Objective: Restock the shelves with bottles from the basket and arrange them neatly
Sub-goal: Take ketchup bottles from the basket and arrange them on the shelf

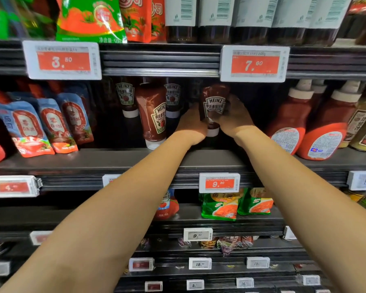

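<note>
A dark red Heinz ketchup bottle (214, 104) stands cap-down, its white cap low over the middle shelf (106, 159). My left hand (191, 125) grips its left side and my right hand (234, 119) grips its right side, fingers curled round it. Three more Heinz bottles are to the left: a tilted one at the front (153, 119) and two upright behind (126, 98) (173, 96). The basket is out of view.
Blue and red sauce pouches (42, 127) lean at the left of the same shelf. Red squeeze bottles with white caps (323, 123) stand at the right. Price tags (254, 64) hang on the shelf edge above. Green pouches (220, 206) lie on the shelf below.
</note>
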Tool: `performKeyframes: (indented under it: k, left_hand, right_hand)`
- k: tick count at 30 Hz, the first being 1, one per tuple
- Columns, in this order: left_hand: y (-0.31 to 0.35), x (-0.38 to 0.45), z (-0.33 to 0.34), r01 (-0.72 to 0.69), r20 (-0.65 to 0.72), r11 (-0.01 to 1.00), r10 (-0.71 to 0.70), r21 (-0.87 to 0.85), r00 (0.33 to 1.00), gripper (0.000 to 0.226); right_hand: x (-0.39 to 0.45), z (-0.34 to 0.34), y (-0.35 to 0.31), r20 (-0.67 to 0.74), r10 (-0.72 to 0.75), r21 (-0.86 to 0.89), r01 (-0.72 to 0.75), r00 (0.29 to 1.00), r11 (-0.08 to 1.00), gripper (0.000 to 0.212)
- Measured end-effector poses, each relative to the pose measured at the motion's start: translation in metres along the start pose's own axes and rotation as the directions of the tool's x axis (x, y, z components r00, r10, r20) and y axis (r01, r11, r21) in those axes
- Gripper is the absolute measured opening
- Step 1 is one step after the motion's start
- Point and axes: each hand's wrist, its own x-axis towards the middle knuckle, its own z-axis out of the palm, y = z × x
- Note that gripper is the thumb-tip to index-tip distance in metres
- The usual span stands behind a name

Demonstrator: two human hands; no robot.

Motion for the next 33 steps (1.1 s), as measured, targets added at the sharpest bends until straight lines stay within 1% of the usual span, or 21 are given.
performKeyframes:
  k: [5, 9, 11, 14, 17, 19, 21, 23, 26, 28, 31, 32, 33]
  left_hand:
    - [-0.012, 0.022, 0.009, 0.039, -0.04, 0.988, -0.045, -0.149, 0.998, 0.043]
    - [-0.022, 0.037, 0.015, 0.04, -0.148, 0.978, -0.071, -0.204, 0.987, 0.032]
    - [-0.025, 0.039, 0.017, 0.036, -0.197, 0.979, -0.076, -0.199, 0.977, 0.029]
    - [-0.027, 0.039, 0.015, 0.015, -0.299, 0.989, -0.058, -0.145, 0.953, 0.032]
    - [-0.029, 0.039, 0.009, 0.058, -0.427, 0.995, -0.085, -0.076, 0.9, 0.041]
    - [-0.029, 0.038, 0.007, 0.099, -0.481, 0.995, -0.092, -0.01, 0.872, 0.052]
    - [-0.028, 0.037, 0.008, 0.135, -0.504, 0.989, -0.09, 0.054, 0.859, 0.063]
    - [-0.027, 0.036, 0.009, 0.189, -0.513, 0.978, -0.121, 0.084, 0.85, 0.071]
    - [-0.03, 0.038, 0.009, 0.243, -0.455, 0.969, -0.2, 0.037, 0.868, 0.076]
    - [-0.031, 0.039, 0.007, 0.219, -0.432, 0.975, -0.209, -0.026, 0.877, 0.073]
    - [-0.032, 0.04, 0.005, 0.189, -0.424, 0.976, -0.219, -0.112, 0.879, 0.053]
    - [-0.032, 0.04, 0.005, 0.19, -0.428, 0.974, -0.226, -0.127, 0.875, 0.052]
    - [-0.031, 0.039, 0.005, 0.185, -0.438, 0.973, -0.228, -0.139, 0.87, 0.056]
  right_hand:
    - [0.032, 0.013, 0.005, -0.026, -0.024, -0.001, 0.024, 0.999, 1.0, 0.057]
    - [0.059, 0.024, 0.008, -0.004, -0.038, -0.026, 0.038, 0.999, 0.999, 0.061]
    - [0.069, 0.027, 0.011, 0.022, -0.036, -0.003, 0.036, 0.999, 0.999, 0.062]
    - [0.077, 0.032, 0.014, 0.044, -0.044, 0.051, 0.042, 0.998, 0.998, 0.062]
    - [0.08, 0.041, 0.016, 0.013, -0.075, 0.003, 0.075, 0.997, 0.997, 0.063]
    - [0.08, 0.048, 0.016, -0.023, -0.099, -0.045, 0.098, 0.995, 0.994, 0.063]
    - [0.079, 0.054, 0.017, -0.067, -0.121, -0.102, 0.114, 0.99, 0.988, 0.059]
    - [0.077, 0.059, 0.018, -0.095, -0.104, -0.158, 0.088, 0.99, 0.984, 0.056]
    - [0.079, 0.062, 0.018, -0.126, -0.075, -0.218, 0.046, 0.989, 0.975, 0.056]
    - [0.082, 0.062, 0.018, -0.134, -0.087, -0.229, 0.054, 0.987, 0.972, 0.056]
    - [0.083, 0.064, 0.021, -0.128, -0.109, -0.206, 0.081, 0.986, 0.975, 0.056]
    - [0.083, 0.064, 0.022, -0.119, -0.12, -0.199, 0.095, 0.986, 0.975, 0.055]
    - [0.082, 0.064, 0.023, -0.107, -0.137, -0.194, 0.115, 0.985, 0.974, 0.055]
